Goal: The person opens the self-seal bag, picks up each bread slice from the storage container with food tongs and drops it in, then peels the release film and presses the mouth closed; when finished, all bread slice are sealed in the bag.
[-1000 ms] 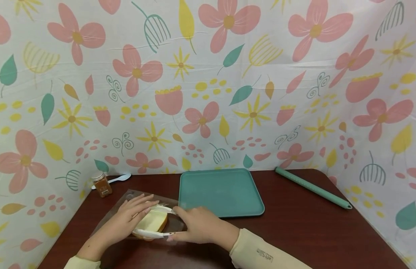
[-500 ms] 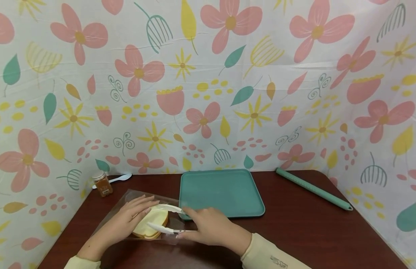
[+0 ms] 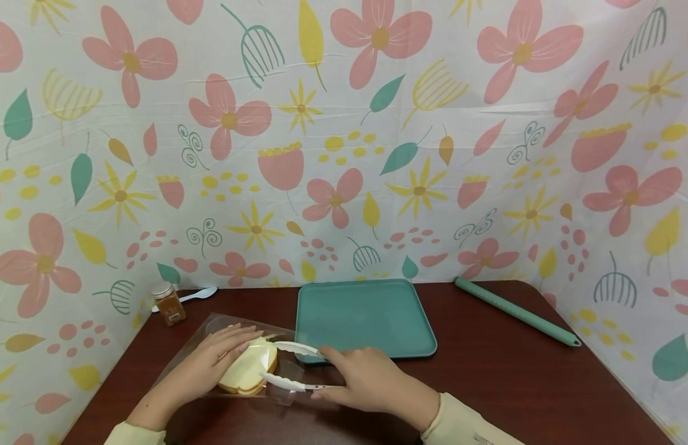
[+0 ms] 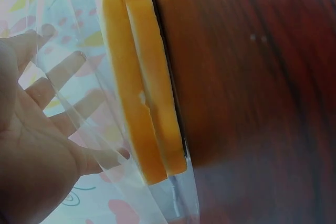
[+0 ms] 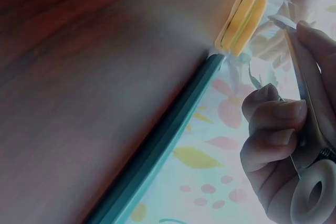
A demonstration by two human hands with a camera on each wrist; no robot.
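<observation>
Bread slices (image 3: pixel 246 372), two thick with a golden crust, lie in a clear plastic bag (image 3: pixel 290 374) at the table's left front. My left hand (image 3: pixel 207 364) rests flat on the bag and the bread's left side; in the left wrist view its fingers (image 4: pixel 55 72) are spread behind the film. My right hand (image 3: pixel 371 378) grips metal tongs (image 3: pixel 285 382) with white scalloped tips. The tongs' arms stand apart, their tips by the bread's right edge. In the right wrist view a white ring (image 5: pixel 315 195) shows at the tongs' rear end.
A green tray (image 3: pixel 366 318) lies just behind and right of the bag. At the back left stand a spice jar (image 3: pixel 169 307) and a pale blue spoon (image 3: pixel 201 294). A green rod like a rolling pin (image 3: pixel 516 311) lies at the back right of the table.
My right hand has drawn the tongs rightward, from round the bread to its right edge, and more of the bread's top shows. The left hand stays on the bag.
</observation>
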